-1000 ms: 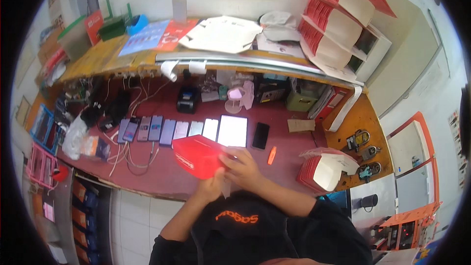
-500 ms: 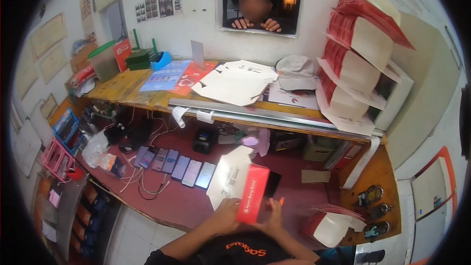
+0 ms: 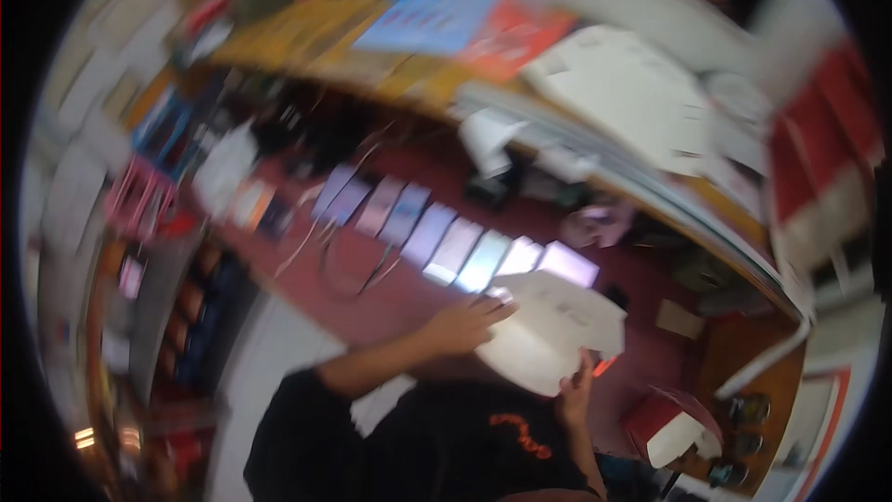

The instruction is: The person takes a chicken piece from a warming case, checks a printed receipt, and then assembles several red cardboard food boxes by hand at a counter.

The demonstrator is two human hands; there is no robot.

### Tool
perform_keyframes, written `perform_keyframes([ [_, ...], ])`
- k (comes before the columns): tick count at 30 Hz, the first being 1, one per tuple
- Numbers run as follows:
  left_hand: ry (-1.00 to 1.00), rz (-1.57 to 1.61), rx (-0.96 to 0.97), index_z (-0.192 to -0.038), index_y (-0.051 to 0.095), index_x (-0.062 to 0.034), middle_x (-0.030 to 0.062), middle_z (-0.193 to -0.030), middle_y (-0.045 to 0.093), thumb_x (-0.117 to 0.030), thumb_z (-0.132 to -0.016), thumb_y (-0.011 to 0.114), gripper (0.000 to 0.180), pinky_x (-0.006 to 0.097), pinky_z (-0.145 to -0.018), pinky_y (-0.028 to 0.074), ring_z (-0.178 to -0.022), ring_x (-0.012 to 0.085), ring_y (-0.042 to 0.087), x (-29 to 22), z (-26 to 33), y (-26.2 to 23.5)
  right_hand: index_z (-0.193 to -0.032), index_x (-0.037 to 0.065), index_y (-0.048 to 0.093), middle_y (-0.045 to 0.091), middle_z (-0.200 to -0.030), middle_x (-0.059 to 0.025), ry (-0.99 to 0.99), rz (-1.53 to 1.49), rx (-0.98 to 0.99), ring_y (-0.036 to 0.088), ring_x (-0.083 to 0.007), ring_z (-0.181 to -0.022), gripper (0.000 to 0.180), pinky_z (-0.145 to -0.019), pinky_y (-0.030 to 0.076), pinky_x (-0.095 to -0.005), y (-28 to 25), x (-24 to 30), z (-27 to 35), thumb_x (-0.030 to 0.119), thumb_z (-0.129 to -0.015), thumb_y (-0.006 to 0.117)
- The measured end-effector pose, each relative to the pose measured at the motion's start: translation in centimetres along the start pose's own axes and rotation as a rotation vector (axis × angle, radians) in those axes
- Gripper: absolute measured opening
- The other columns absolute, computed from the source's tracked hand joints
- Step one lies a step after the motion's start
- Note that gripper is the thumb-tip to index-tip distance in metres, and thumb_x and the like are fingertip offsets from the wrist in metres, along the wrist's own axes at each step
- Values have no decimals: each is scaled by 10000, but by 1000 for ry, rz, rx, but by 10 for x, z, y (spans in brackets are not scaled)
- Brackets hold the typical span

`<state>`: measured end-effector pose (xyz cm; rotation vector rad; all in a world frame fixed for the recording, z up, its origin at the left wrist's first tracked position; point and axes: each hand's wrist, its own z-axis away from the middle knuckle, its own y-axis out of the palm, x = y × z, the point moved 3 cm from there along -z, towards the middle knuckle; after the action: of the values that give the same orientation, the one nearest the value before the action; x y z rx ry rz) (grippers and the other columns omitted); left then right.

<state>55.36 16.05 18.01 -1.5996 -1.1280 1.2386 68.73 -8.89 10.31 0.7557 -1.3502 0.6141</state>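
Note:
A part-folded cardboard box (image 3: pixel 548 325), pale side up with small dark print, is held over the front of the dark red desk. My left hand (image 3: pixel 474 323) grips its left edge, where a bright spot shows at the fingertips. At its lower right edge my right hand (image 3: pixel 576 385) has its fingers closed on the card. A small orange object (image 3: pixel 606 365) sticks out beside that hand; blur hides its kind. Just beyond the box runs a row of phones (image 3: pixel 429 234), several with lit screens.
A red-and-white folded carton (image 3: pixel 671 429) lies to the right. Flat white card blanks (image 3: pixel 624 93) rest on the raised wooden shelf (image 3: pixel 288 33), near a tall stack of red-and-white cartons (image 3: pixel 827 158). Loose cables (image 3: pixel 358 265) trail at left, near a pink rack (image 3: pixel 139 197).
The view has swung and blurred. The box's red panel, facing up before, is out of sight, and its pale side shows. More lit phones appear at the row's right end.

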Motion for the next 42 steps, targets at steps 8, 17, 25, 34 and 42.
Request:
perform_keyframes([
  [8,-266,351,-384,-981,638,-141,99,-1276,495,-157,-829,545,180,413,-914,377,-1158,280,455,79,115,9,-1365,10,319,323,-1392,-124,61,8,-156,342,-231,-1262,608,-1054,278,-369,115,-17,-6,-10,-806,556],
  [17,-1100,-460,-566,-989,615,-93,97,-1094,550,-145,-733,597,262,455,-845,364,-1053,270,488,320,333,-84,-1367,-7,367,442,-1307,-155,207,113,-231,521,-224,-1088,529,-910,443,-328,140,-26,-3,-34,-845,442],
  [25,-1608,-518,253,-1173,599,-144,93,-1289,535,-196,-897,421,332,540,-1035,257,-1226,246,469,438,478,-146,-1347,-9,423,542,-1172,-93,290,489,-163,543,-150,-988,431,-847,443,-272,119,-63,19,14,-917,426],
  [34,-1418,-131,-686,-933,630,-3,135,-877,653,-260,-832,436,338,374,-728,431,-816,296,598,381,519,-125,-1155,-45,545,557,-987,-57,49,698,-499,520,-123,-894,264,-802,428,-258,75,-43,19,94,-937,492],
  [42,-926,665,-1320,-1038,579,-11,20,-853,586,-153,-892,455,239,222,-673,390,-761,80,506,199,360,-170,-1091,-29,540,545,-1127,-120,-158,461,76,525,-219,-1077,243,-948,402,-335,238,34,-80,-11,-849,530],
])
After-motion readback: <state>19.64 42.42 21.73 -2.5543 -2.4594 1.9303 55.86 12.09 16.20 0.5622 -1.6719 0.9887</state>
